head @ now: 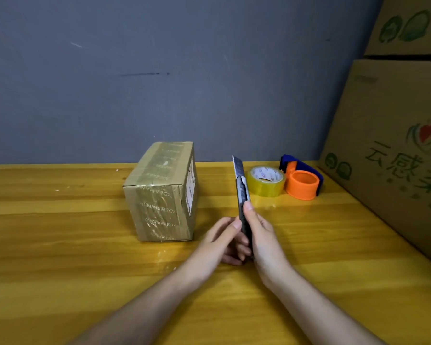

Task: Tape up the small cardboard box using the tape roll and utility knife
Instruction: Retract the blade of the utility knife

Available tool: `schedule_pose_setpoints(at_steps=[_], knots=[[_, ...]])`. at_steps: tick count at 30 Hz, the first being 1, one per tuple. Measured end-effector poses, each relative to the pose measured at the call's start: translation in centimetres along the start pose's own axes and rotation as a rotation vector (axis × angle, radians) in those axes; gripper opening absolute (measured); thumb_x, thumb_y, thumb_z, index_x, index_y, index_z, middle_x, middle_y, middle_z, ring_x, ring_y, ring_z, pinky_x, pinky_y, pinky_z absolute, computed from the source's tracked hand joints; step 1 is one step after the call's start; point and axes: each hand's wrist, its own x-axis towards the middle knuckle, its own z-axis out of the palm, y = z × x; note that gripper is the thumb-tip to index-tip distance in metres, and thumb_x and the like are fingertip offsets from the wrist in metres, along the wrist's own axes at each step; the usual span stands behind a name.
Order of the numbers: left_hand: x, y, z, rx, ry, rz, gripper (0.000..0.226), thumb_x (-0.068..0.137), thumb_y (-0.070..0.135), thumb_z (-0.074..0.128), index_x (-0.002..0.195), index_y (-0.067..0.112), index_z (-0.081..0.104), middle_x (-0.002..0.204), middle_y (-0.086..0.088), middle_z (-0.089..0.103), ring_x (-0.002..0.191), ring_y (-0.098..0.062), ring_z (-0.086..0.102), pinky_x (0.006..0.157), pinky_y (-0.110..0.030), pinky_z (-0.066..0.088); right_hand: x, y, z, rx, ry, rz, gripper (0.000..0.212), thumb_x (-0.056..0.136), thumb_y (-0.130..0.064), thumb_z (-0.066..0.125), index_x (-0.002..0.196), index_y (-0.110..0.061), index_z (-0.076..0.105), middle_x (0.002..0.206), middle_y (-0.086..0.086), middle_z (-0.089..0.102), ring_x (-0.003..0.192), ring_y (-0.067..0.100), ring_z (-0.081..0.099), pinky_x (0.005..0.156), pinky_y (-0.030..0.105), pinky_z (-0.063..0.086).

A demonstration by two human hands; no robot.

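Both grips, left hand & right hand, clasp upright utility knife, blade out.

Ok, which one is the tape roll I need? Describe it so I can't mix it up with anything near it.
Start at the big printed cartons on the right of the yellow wooden table and look left along the back edge. The tape roll lies flat there, just right of the raised utility knife. It is the clear yellowish ring, unlike the orange and blue dispenser touching its right side.
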Motion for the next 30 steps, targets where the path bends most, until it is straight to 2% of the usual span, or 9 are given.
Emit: schedule_pose_setpoints(at_steps=[4, 9, 13, 15, 18, 21, 25, 27, 30], knots=[[-0.1, 0.3, 0.0, 0.014, 0.022, -0.013, 0.019, 0.096, 0.029, 0.043, 0.087, 0.016, 0.053, 0.062, 0.003, 0.058, 0.051, -0.009, 0.061, 0.058, -0.028, 0.052, -0.4, 0.1, 0.5, -0.057, -0.001, -0.009, 0.040, 0.098, -0.033, 0.042, 0.065, -0.010, 0.043, 0.040, 0.001, 0.033, 0.031, 0.012, 0.028, 0.037, 0.021, 0.019], [-0.2, 0.4, 0.2, 0.022, 0.036, -0.005, 0.020, 0.098, 0.027, 0.041, 0.085, 0.015, 0.053, 0.063, -0.001, 0.051, 0.048, -0.007, 0.056, 0.054, -0.026, 0.050, -0.2, 0.4, 0.6, -0.080, 0.032, 0.020, 0.033, 0.098, -0.032, 0.045, 0.071, -0.012, 0.049, 0.040, 0.001, 0.035, 0.031, 0.013, 0.030, 0.039, 0.021, 0.024], [-0.2, 0.3, 0.2, 0.048, 0.056, 0.005, 0.017, 0.098, 0.025, 0.043, 0.087, 0.017, 0.053, 0.064, 0.003, 0.049, 0.047, -0.003, 0.053, 0.050, -0.019, 0.046, -0.3, 0.4, 0.7, -0.098, 0.025, 0.038, 0.026, 0.100, -0.027, 0.042, 0.080, -0.013, 0.052, 0.043, -0.002, 0.037, 0.033, 0.009, 0.033, 0.037, 0.018, 0.028], [-0.1, 0.1, 0.2, 0.040, 0.072, 0.007, 0.013, 0.097, 0.025, 0.045, 0.093, 0.021, 0.056, 0.064, 0.005, 0.050, 0.048, -0.002, 0.052, 0.055, -0.024, 0.047, -0.4, 0.3, 0.7, -0.093, -0.004, 0.045, 0.023, 0.101, -0.024, 0.040, 0.084, -0.015, 0.054, 0.043, -0.005, 0.037, 0.034, 0.007, 0.034, 0.038, 0.017, 0.029], [-0.1, 0.1, 0.0, 0.064, 0.062, 0.016, 0.014, 0.097, 0.024, 0.045, 0.102, 0.026, 0.058, 0.062, 0.009, 0.053, 0.053, 0.001, 0.054, 0.061, -0.029, 0.052, -0.3, 0.3, 0.7, -0.066, -0.043, 0.041, 0.021, 0.101, -0.019, 0.038, 0.103, -0.021, 0.060, 0.045, -0.005, 0.039, 0.037, 0.006, 0.036, 0.040, 0.017, 0.029], [-0.2, 0.3, 0.0, 0.072, 0.036, 0.011, 0.017, 0.097, 0.021, 0.044, 0.110, 0.022, 0.054, 0.069, 0.004, 0.051, 0.054, 0.005, 0.055, 0.057, -0.025, 0.055, -0.4, 0.1, 0.4, -0.023, -0.066, 0.027, 0.028, 0.100, -0.015, 0.041, 0.120, -0.023, 0.057, 0.057, -0.004, 0.050, 0.044, 0.006, 0.044, 0.041, 0.019, 0.035], [-0.2, 0.6, 0.1, 0.033, 0.032, -0.021, 0.019, 0.096, 0.011, 0.046, 0.107, 0.026, 0.050, 0.090, 0.002, 0.063, 0.062, -0.005, 0.066, 0.051, -0.023, 0.055, -0.6, -0.5, 0.2, 0.097, -0.074, 0.008, 0.022, 0.100, -0.017, 0.041, 0.117, -0.019, 0.055, 0.074, -0.002, 0.071, 0.070, 0.010, 0.067, 0.057, 0.022, 0.053], [-0.2, 0.8, 0.1, 0.017, 0.016, -0.050, 0.015, 0.097, 0.015, 0.046, 0.108, 0.025, 0.047, 0.086, -0.003, 0.065, 0.053, -0.011, 0.067, 0.047, -0.021, 0.054, -0.7, -0.7, 0.2, 0.041, -0.057, -0.052, 0.016, 0.101, -0.020, 0.039, 0.111, -0.014, 0.050, 0.085, 0.000, 0.075, 0.080, 0.009, 0.068, 0.065, 0.020, 0.054], [-0.3, 1.1, 0.0, -0.007, -0.038, -0.129, 0.010, 0.097, 0.025, 0.047, 0.105, 0.019, 0.049, 0.079, -0.006, 0.067, 0.046, -0.015, 0.066, 0.045, -0.022, 0.053, -0.8, -0.6, 0.5, -0.046, -0.015, -0.137, 0.017, 0.102, -0.020, 0.036, 0.110, -0.005, 0.042, 0.100, 0.003, 0.074, 0.083, 0.002, 0.066, 0.070, 0.011, 0.049]])
